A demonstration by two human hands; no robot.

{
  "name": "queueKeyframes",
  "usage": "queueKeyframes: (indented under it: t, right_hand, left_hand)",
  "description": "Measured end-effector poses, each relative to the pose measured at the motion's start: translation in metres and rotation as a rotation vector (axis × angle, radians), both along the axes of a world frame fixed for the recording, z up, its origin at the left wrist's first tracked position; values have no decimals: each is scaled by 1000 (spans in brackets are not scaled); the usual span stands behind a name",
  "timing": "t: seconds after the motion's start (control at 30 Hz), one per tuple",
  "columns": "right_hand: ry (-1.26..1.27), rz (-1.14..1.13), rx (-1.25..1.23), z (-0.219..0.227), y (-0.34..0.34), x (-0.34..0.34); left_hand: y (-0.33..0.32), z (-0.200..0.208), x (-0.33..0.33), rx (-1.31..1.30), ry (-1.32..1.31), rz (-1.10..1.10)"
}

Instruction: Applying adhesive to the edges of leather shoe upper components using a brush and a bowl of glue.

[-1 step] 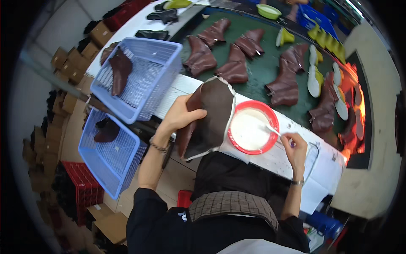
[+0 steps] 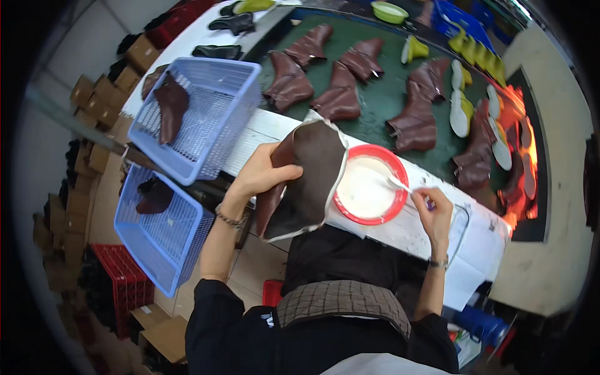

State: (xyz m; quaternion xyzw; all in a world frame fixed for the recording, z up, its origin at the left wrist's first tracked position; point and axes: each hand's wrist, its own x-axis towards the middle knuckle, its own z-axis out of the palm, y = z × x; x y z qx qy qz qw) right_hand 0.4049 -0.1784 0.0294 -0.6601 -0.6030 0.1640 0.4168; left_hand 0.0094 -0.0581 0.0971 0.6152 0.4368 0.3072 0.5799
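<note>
My left hand (image 2: 265,172) grips a dark brown leather boot upper (image 2: 315,156) by its side, the thumb lying on the leather. A pale whitish band runs along the upper's edge, which is turned toward a red-rimmed bowl (image 2: 402,199) of white liquid (image 2: 362,190). The upper hangs just left of the bowl and overlaps its rim in the picture. With closed fingers my right hand (image 2: 433,215) holds the handle of a slim white brush (image 2: 400,184). Its tip reaches over the rim to the liquid; the bristles cannot be made out.
Several brown boots (image 2: 337,94) lie on a green conveyor belt (image 2: 381,103) beyond the white table edge (image 2: 437,187). At right is a glowing orange heater opening (image 2: 522,144). Two blue baskets (image 2: 240,109) at left hold brown pieces. Yellow-green shoe pieces (image 2: 478,53) stand far right.
</note>
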Motion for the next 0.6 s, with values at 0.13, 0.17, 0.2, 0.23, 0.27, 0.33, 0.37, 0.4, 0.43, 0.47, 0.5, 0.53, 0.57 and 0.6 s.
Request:
queueKeyframes:
  t: [0.13,0.17,0.2,0.23,0.27,0.33,0.37,0.4,0.43,0.47,0.5,0.53,0.57,0.6]
  right_hand:
    - [93,248,160,44,28,-20]
    - [152,317,219,51,36,-28]
    - [157,382,255,54,44,-30]
    - [136,398,260,55,51,-31]
    - [115,418,268,55,54,-31]
    - [154,388,263,52,52,-29]
    - [196,368,260,51,53,-29]
    - [195,371,265,52,52,-29]
    - [187,346,263,51,47,-32]
    - [179,323,261,51,43,-35]
    - [175,323,272,46,41,-38]
    - [178,336,277,44,37,-40]
    - [172,332,277,40,35,-44]
    - [168,331,278,38,32,-49]
  left_hand:
    - [-4,10,13,-147,97,-218]
    - [-5,12,18,-158,84,-300]
    - [-6,13,22,-166,71,-376]
    - [-3,11,23,-180,100,-439]
    - [-3,11,25,-180,100,-450]
    - [-8,18,29,-139,-1,-363]
    - [-11,28,31,-175,-5,-305]
    - [-11,28,32,-169,-5,-303]
    - [-13,28,30,-145,-34,-233]
    - [-15,28,28,-119,-62,-162]
    - [-15,25,24,-112,-71,-150]
    - [-17,28,24,-106,-70,-137]
    - [-21,31,26,-100,-107,-87]
    - [-24,34,28,-93,-144,-34]
